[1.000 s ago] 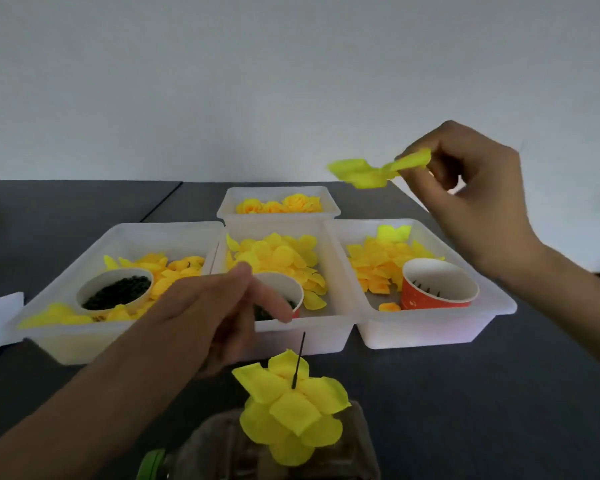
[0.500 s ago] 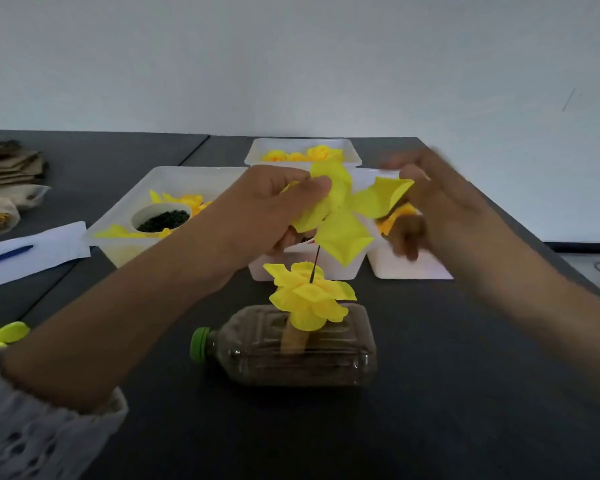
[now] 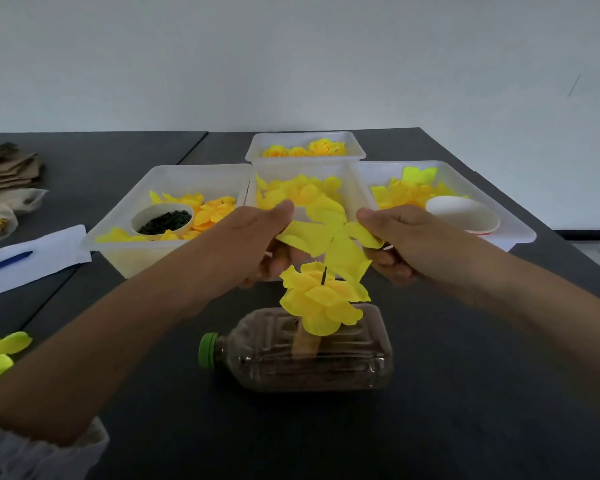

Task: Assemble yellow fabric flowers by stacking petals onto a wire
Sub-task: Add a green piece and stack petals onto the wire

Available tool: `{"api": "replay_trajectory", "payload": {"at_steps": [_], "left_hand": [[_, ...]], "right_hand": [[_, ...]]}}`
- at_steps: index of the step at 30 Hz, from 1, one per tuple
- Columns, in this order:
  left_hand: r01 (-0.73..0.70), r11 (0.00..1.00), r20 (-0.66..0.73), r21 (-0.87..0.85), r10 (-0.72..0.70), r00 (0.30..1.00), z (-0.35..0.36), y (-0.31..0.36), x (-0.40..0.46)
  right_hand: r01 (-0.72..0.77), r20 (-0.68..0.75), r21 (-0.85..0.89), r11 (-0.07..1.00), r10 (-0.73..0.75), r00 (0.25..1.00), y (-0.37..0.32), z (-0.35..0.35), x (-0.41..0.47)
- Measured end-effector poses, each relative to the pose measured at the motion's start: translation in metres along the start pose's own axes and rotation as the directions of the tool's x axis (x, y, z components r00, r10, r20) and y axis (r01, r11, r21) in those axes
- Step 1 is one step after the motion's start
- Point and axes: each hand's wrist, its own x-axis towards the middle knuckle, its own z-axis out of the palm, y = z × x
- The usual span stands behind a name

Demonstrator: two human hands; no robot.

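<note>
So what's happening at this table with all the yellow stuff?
A person is building a fabric flower. The left hand and the right hand hold a yellow fabric petal layer stretched above a thin dark wire. The wire stands up from a clear plastic bottle lying on its side and already carries stacked yellow petals.

Yellow petal piece point(image 3: 329, 237), yellow flower point(image 3: 321, 299) on black wire point(image 3: 323, 275), clear brownish bottle point(image 3: 312, 355) with green cap point(image 3: 207, 350), 4 white trays point(image 3: 174, 174), dark grey table point(image 3: 465, 393), blue pen point(image 3: 6, 262)

No readable text, labels, brands or numbers on anything in view.
</note>
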Motion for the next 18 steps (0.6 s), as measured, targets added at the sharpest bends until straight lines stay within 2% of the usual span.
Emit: {"api": "replay_trajectory", "payload": {"at_steps": [4,7,10,18], "left_hand": [[-0.031,0.999,0.014,0.031,0.031,0.999,0.001,-0.01,0.0],[-0.093,0.991,-0.064,0.099,0.1,0.993,0.004,-0.015,0.003],[-0.11,0.992,-0.111,0.062,0.117,0.987,0.009,-0.018,0.004],[-0.116,0.989,-0.159,0.087,0.129,0.979,0.01,-0.017,0.007]], "right_hand": [[-0.026,0.019,-0.021,0.999,0.026,0.999,0.013,-0.002,0.014],[-0.062,0.047,0.132,0.989,0.056,0.997,0.022,-0.006,0.023],[-0.037,0.051,0.231,0.972,0.025,0.998,0.031,-0.007,0.026],[0.034,-0.001,0.228,0.973,-0.034,0.999,0.038,-0.012,0.037]]}}
